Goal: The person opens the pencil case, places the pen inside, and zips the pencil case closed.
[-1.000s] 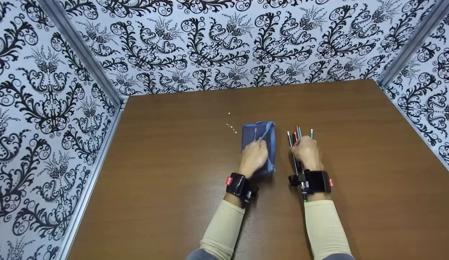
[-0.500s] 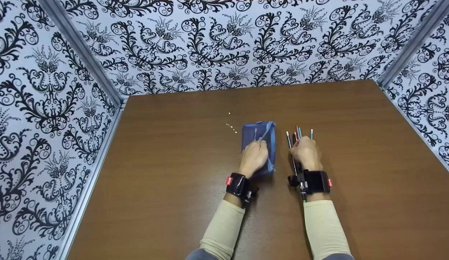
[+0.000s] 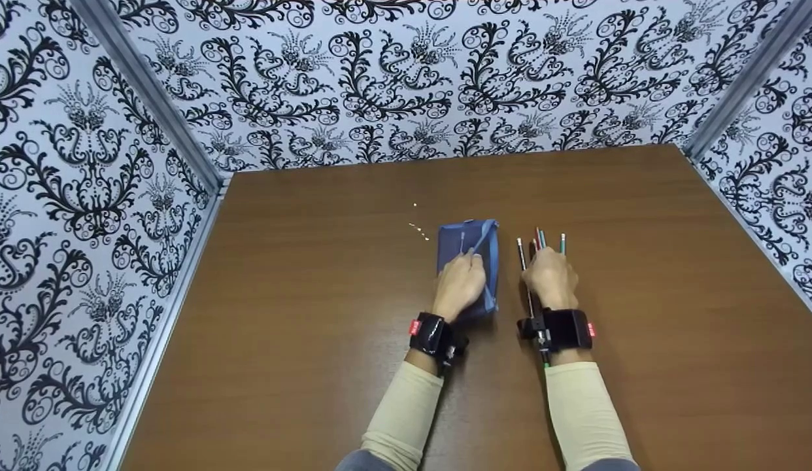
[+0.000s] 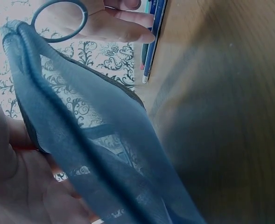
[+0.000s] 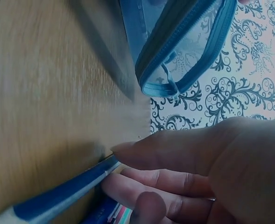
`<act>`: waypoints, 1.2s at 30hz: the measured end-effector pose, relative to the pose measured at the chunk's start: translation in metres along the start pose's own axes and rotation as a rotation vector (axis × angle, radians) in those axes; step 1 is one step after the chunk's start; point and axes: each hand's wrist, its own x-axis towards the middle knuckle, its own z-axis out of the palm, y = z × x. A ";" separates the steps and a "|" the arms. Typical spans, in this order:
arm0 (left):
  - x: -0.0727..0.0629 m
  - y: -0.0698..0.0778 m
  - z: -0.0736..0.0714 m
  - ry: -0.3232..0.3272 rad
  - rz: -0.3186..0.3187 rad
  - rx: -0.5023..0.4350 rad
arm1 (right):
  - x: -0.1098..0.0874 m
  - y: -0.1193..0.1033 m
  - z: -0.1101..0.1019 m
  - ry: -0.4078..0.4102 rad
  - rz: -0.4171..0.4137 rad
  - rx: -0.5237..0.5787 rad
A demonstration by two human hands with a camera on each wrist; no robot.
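Two hands show in my head view, both over a brown wood-grain tabletop (image 3: 301,281). The left hand (image 3: 459,282) is clamped on a blue mesh zip pouch (image 3: 450,239), its fingers near the zipped edge; the pouch sits near the middle of the table, to the left of the pencils. The right hand (image 3: 551,276) is curled over the pencils, whose far ends stick out past the knuckles: a dark-blue pencil (image 3: 521,252) with a white end, and, on the other side, a teal pencil (image 3: 563,243). I can see a black strap (image 3: 431,333) on the left wrist, cream sleeves (image 3: 403,415) on both forearms, and some small white bits (image 3: 419,229) on the wood just beside the pouch. Black-and-white patterned panels (image 3: 406,78) stand around the table.

On my left wrist view, the pouch fills much of the frame with its mouth gaping. The left hand's fingers pass behind the mesh, and a round ring (image 4: 85,18) shows at the top, in front of the right hand.

My right wrist view gives me the thumb and index finger together on the dark-blue pencil, with other pencils beneath. The zipped rim hangs nearby, apart from those fingers.
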 end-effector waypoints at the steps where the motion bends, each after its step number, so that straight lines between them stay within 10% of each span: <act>1: 0.000 0.000 0.000 -0.004 -0.002 -0.004 | 0.000 0.000 0.000 -0.003 0.003 -0.005; 36: 0.000 0.000 -0.001 -0.001 0.017 -0.032 | 0.000 -0.005 0.010 -0.056 0.004 0.062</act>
